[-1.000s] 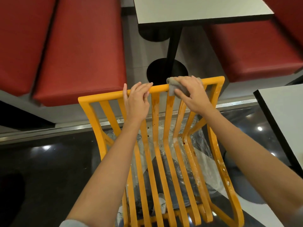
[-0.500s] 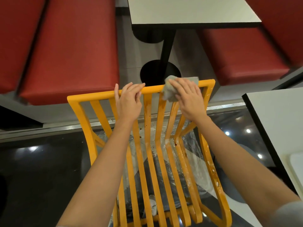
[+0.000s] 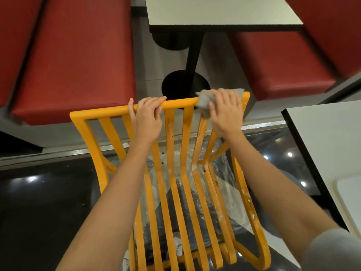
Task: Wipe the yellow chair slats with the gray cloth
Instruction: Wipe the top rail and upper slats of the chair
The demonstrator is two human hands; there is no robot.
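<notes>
Room around the yellow chair [image 3: 172, 173] is tight in the head view: red bench seats [image 3: 78, 61] and a pedestal table [image 3: 220, 12] lie beyond its top rail, and a second table's edge [image 3: 312, 153] runs near its right side, with dark glossy floor [image 3: 39, 202] to the left. Both forearms reach forward over the slats. The left hand [image 3: 146, 118] grips the top rail near its middle, fingers curled over it. The right hand [image 3: 226, 112] clasps the bunched gray cloth [image 3: 205, 102], pressing it against the rail toward the chair's right corner, above the rightmost slats.
</notes>
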